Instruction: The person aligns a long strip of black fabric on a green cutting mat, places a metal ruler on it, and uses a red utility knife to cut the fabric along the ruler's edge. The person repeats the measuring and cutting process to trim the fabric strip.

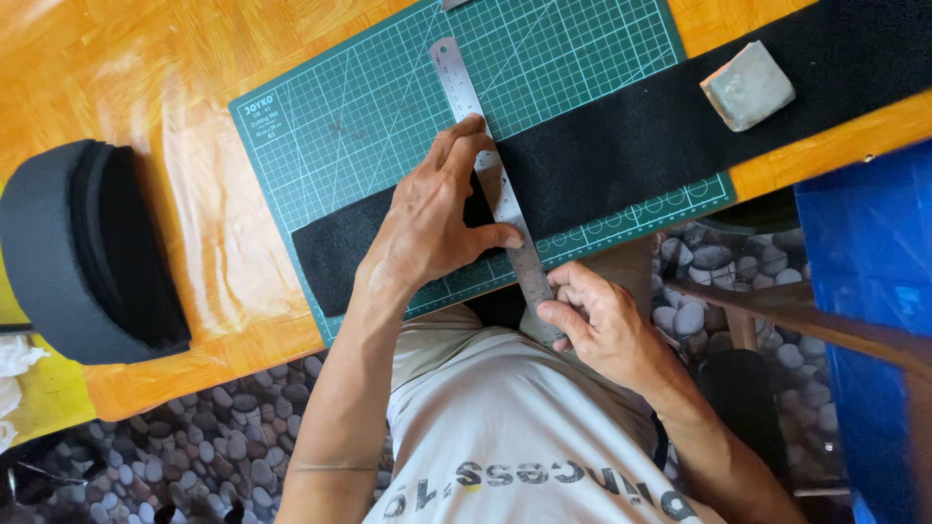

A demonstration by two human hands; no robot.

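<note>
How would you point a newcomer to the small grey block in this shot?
Start at the orange wooden table and follow the long black strip that crosses the green cutting mat toward the upper right. The grey block sits on that strip, well away from both hands; it is the only pale, chunky, squarish thing there.

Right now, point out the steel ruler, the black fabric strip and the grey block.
steel ruler [458, 80], head view, on its bare upper end above the fingers.
black fabric strip [621, 146], head view, on its middle stretch over the cutting mat.
grey block [747, 85], head view, on its top face.
</note>
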